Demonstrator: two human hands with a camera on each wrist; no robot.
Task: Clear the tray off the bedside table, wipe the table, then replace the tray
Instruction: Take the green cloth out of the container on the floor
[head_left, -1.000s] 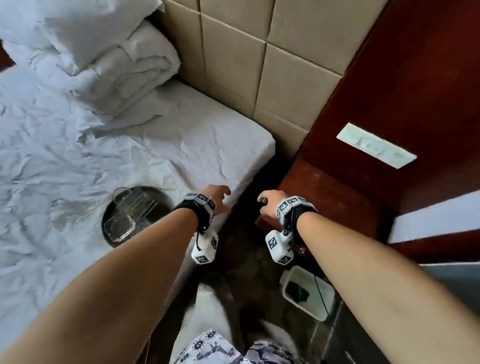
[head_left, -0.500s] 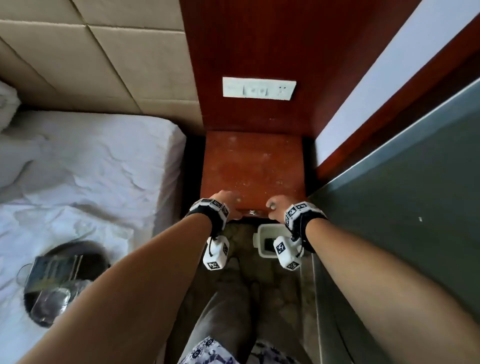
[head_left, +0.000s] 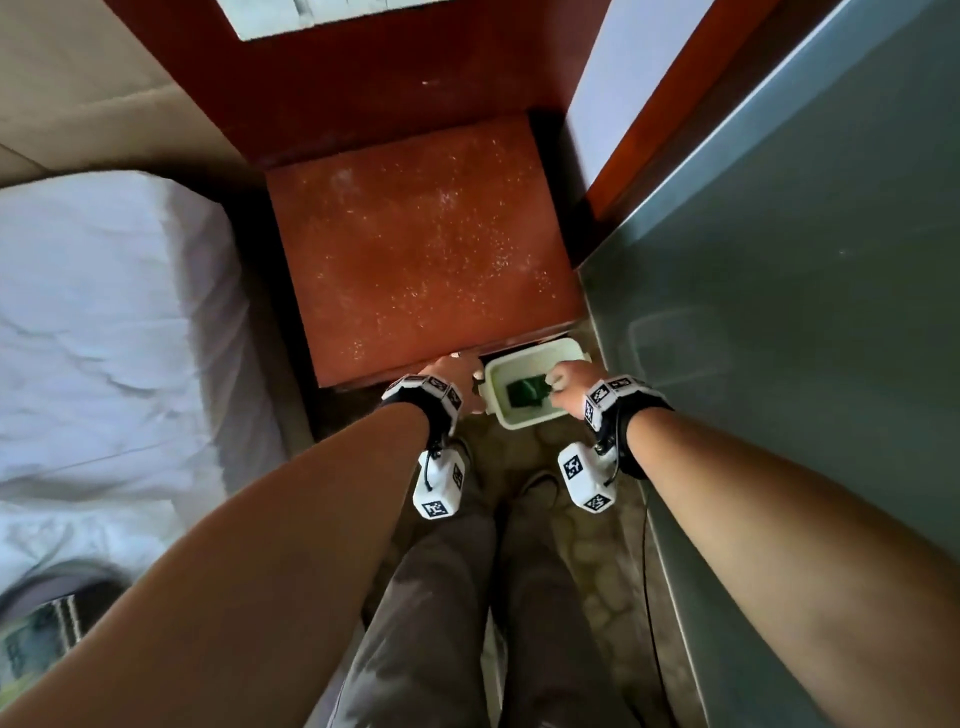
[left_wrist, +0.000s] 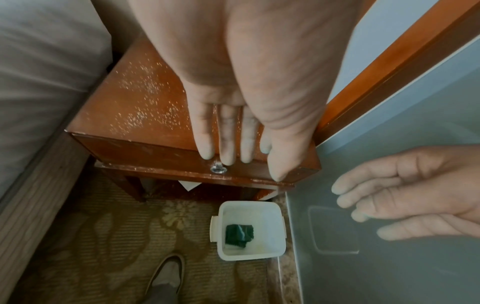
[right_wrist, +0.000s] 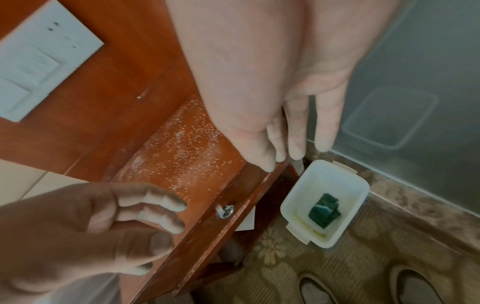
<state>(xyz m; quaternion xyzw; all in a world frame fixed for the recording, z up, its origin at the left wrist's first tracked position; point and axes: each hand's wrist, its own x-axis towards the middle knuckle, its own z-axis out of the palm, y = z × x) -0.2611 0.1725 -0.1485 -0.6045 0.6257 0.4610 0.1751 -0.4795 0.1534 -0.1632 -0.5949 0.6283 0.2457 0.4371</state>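
Note:
The reddish wooden bedside table (head_left: 415, 249) has a bare top dotted with white specks. The dark round tray (head_left: 88, 592) lies blurred on the bed at the lower left, with glassware on it. A green cloth (head_left: 527, 392) lies in a white plastic tub (head_left: 535, 349) on the floor by the table's front right corner. My left hand (head_left: 457, 374) hovers at the table's front edge, fingers (left_wrist: 226, 142) straight, holding nothing. My right hand (head_left: 571, 379) hangs over the tub, fingers (right_wrist: 324, 131) straight and pointing down, empty and apart from the cloth (right_wrist: 324, 211).
The white bed (head_left: 104, 338) flanks the table on the left and a grey glass wall (head_left: 779, 364) on the right. A switch panel (head_left: 301, 15) sits on the wood panel behind. The drawer has a metal knob (left_wrist: 217, 169). My legs and shoes stand on patterned carpet (left_wrist: 103, 236).
The head view swung from the bed to the table. Both hands moved from the bed edge to the table's front; the right hand now hangs over the tub.

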